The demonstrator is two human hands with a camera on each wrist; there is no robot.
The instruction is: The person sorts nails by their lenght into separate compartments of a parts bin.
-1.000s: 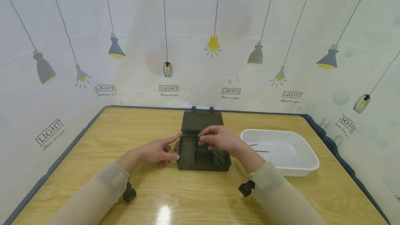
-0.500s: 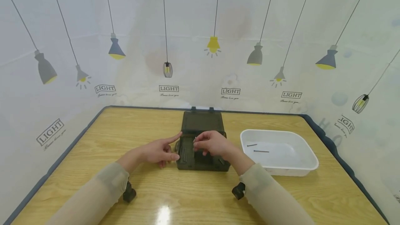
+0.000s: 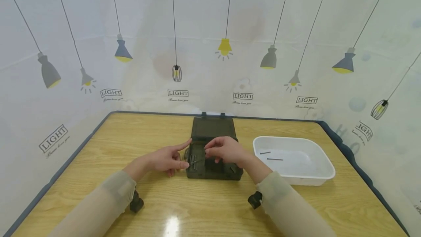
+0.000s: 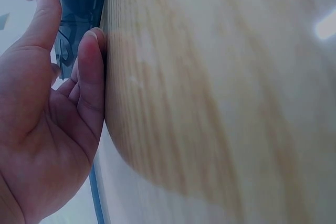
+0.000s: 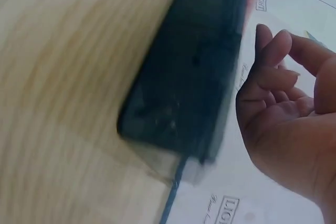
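Observation:
A dark see-through case lies with its lid laid back. My left hand is at its left side, with index finger and thumb stretched out to the edge and the other fingers folded in. Several long thin metal pieces, like screws or nails, lie in the left compartment, one of them slanting across the rest. Over the middle of the case hovers my right hand. Its thumb and index tips are close together in the right wrist view, with nothing visible between them. Small dark pieces lie in the right compartment.
To the right of the case stands a white plastic basin, with two screw-like pieces inside. The wooden table ends at a dark edge before a lamp-printed cloth wall.
My right hand moved left over the case with a thin metal piece in its fingertips, then let go. That piece now slants across the others at left. My left hand stayed in place.

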